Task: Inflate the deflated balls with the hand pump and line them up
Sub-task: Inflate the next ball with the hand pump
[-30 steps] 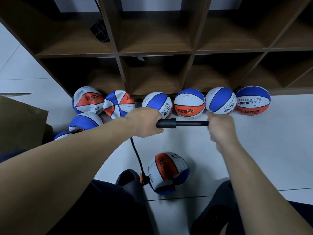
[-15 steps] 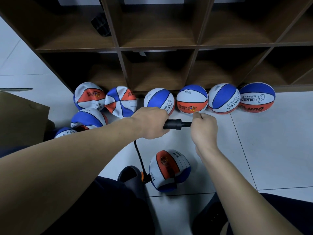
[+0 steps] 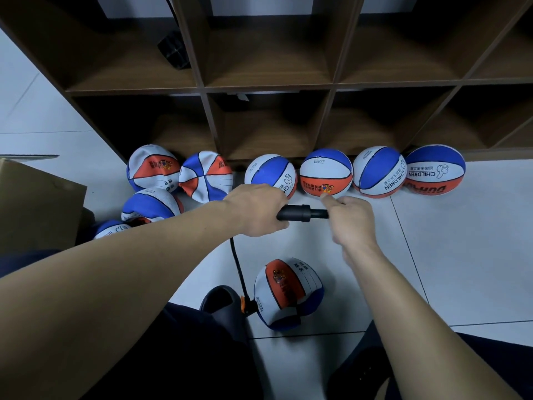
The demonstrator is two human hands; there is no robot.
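Black pump point(image 3: 297, 213) gripped between both hands; dented ball point(image 3: 288, 293) lies below.

A pale grey tiled floor point(image 3: 461, 255) with thin dark grout lines meets a dark brown wooden cubby shelf unit point(image 3: 334, 88), its open compartments shadowed. A brown cardboard box point(image 3: 34, 203) sits at left.

Bare floor point(image 3: 461, 255) open to the right, row of balls point(image 3: 326, 176) blocking the shelf point(image 3: 274, 88) foot, slack balls point(image 3: 153, 204) and cardboard box point(image 3: 37, 203) crowding the left, hose point(image 3: 237, 267) and half-filled ball point(image 3: 288, 293) between the knees
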